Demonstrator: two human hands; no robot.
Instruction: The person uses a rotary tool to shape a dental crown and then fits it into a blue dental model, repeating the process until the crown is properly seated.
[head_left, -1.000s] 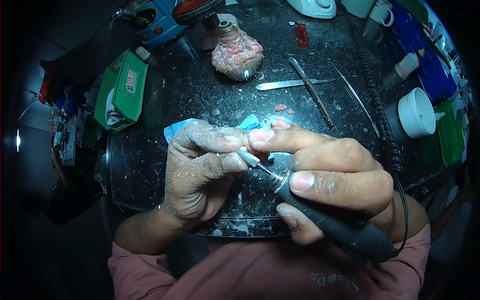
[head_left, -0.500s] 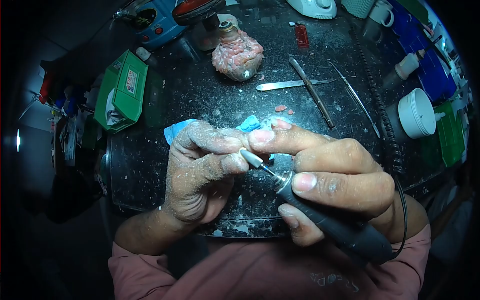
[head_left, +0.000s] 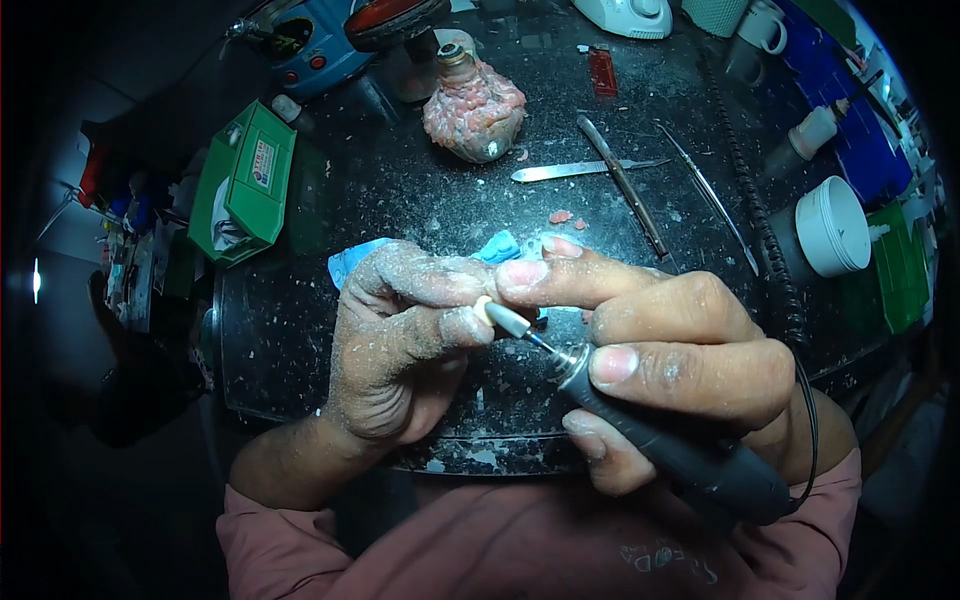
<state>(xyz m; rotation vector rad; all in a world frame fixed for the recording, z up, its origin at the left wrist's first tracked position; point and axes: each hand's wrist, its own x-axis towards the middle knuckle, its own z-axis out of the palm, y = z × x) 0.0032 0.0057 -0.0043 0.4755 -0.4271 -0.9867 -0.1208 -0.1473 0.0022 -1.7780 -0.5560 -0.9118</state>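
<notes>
Pinched between the dusty thumb and forefinger of my left hand [head_left: 390, 335] is a small cream tooth-like piece [head_left: 483, 310], mostly covered by the fingertips. My right hand [head_left: 690, 345] is wrapped round a black rotary handpiece [head_left: 690, 455], its cable trailing at the right. From its metal collar the grey cone-shaped bur [head_left: 508, 319] points up and left, its tip right at the cream piece. The right forefinger reaches across to the left fingertips. Behind the hands lie bits of blue material [head_left: 499, 247] and pink crumbs [head_left: 561, 217].
A lamp-like burner crusted with pink wax [head_left: 478, 110] stands at the back. A knife [head_left: 570, 171], a long-handled tool [head_left: 625, 190] and a thin probe [head_left: 712, 200] lie right of centre. Green bin [head_left: 250, 190] sits left, white tub [head_left: 834, 228] right, on the speckled black table [head_left: 330, 360].
The handpiece and my right hand have shifted slightly to the right and down, with the bur turned a little. More of the cream piece shows. My left hand stays almost still.
</notes>
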